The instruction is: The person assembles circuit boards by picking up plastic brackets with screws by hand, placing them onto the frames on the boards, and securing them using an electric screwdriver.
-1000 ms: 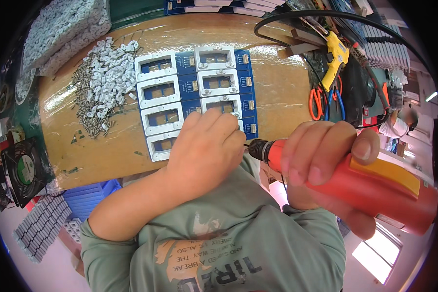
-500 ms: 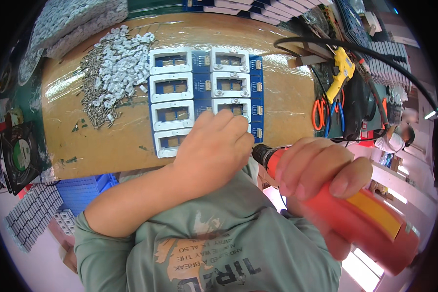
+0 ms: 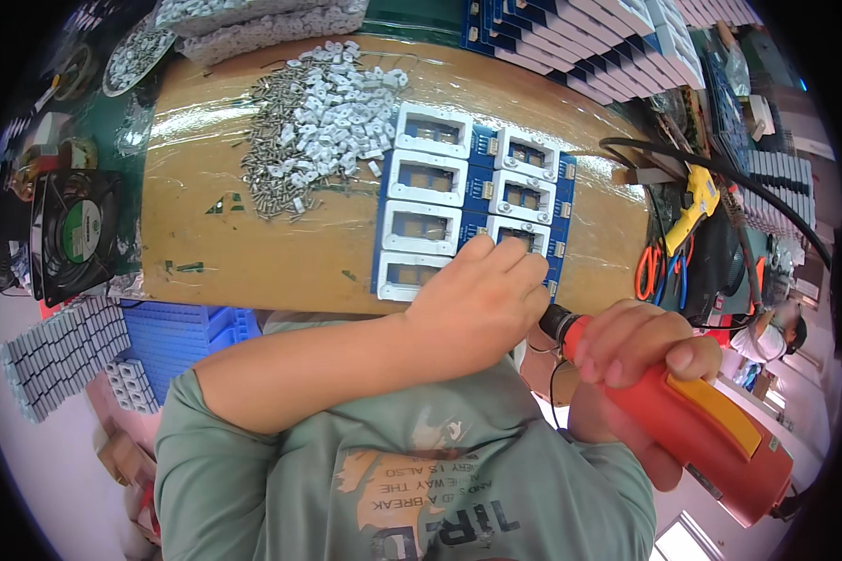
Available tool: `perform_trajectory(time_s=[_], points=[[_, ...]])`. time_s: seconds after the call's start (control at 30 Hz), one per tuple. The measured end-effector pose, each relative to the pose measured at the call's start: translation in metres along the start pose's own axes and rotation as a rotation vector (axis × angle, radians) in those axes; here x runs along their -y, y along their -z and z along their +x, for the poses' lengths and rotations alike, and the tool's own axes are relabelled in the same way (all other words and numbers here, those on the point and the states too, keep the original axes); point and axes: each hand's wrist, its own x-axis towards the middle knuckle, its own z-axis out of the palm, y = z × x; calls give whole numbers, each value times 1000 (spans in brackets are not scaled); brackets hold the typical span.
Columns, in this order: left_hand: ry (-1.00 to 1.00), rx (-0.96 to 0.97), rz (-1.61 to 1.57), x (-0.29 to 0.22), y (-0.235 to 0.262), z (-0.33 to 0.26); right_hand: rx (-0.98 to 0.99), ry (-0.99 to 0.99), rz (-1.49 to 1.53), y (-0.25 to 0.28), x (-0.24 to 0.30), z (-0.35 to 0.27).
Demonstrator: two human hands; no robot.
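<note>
A blue circuit board [image 3: 478, 187] bearing two columns of white rectangular plastic frames [image 3: 428, 178] lies on the worktable. Over the near end of its right-hand column is my left hand [image 3: 482, 299], its fingers drawn together in a pinch. What those fingertips hold is hidden beneath them. My right hand [image 3: 641, 346] is wrapped round a red electric screwdriver [image 3: 720, 444] with a yellow-orange lever. The tool's black nose points toward my left fingertips, just off the board's near right corner. Metal screws show in the far frames of the right column.
Loose screws [image 3: 269, 154] and small white plastic pieces [image 3: 332, 112] are heaped left of the board. Stacked framed boards [image 3: 571, 47] stand at the back. To the right lie a yellow tool [image 3: 692, 210], orange-handled pliers [image 3: 646, 273] and a black cable. A black fan [image 3: 73, 234] stands left.
The whole view has shifted, so the board and heap appear farther right and slightly turned. Both hands stay by the board's near right corner, the screwdriver still in my right.
</note>
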Motion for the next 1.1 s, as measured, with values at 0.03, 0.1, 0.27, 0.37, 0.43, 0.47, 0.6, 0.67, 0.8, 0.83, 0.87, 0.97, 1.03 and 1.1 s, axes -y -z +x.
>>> perform_trajectory(time_s=[0.03, 0.1, 0.27, 0.37, 0.43, 0.47, 0.6, 0.67, 0.8, 0.83, 0.87, 0.97, 1.03, 1.1], points=[[5, 27, 6, -1, 1, 0, 2, 5, 6, 0, 0, 1], [16, 52, 25, -1, 8, 0, 21, 40, -6, 2, -2, 3], [56, -61, 89, 12, 63, -9, -23, 83, 117, 41, 7, 0], [231, -116, 464, 39, 108, -35, -160, 143, 92, 64, 2, -2], [212, -200, 611, 51, 121, -50, -256, 131, -31, 78, -3, -10], [350, -200, 588, 51, 129, -57, -264, 133, -27, 82, -8, -13], [483, -224, 560, 52, 129, -64, -329, 118, -61, 86, -18, -17], [457, -211, 560, 53, 126, -62, -335, 112, -62, 84, -20, -18], [318, -166, 558, 55, 121, -59, -341, 92, -30, 80, -31, -19], [314, -162, 559, 54, 120, -57, -337, 99, -24, 79, -31, -19], [328, -151, 536, 53, 120, -56, -342, 101, -22, 79, -32, -18], [348, -129, 492, 53, 117, -53, -344, 89, -38, 80, -33, -18], [352, -114, 464, 52, 118, -51, -330, 86, -55, 79, -29, -18], [372, -117, 434, 51, 118, -51, -333, 92, -56, 80, -28, -18]])
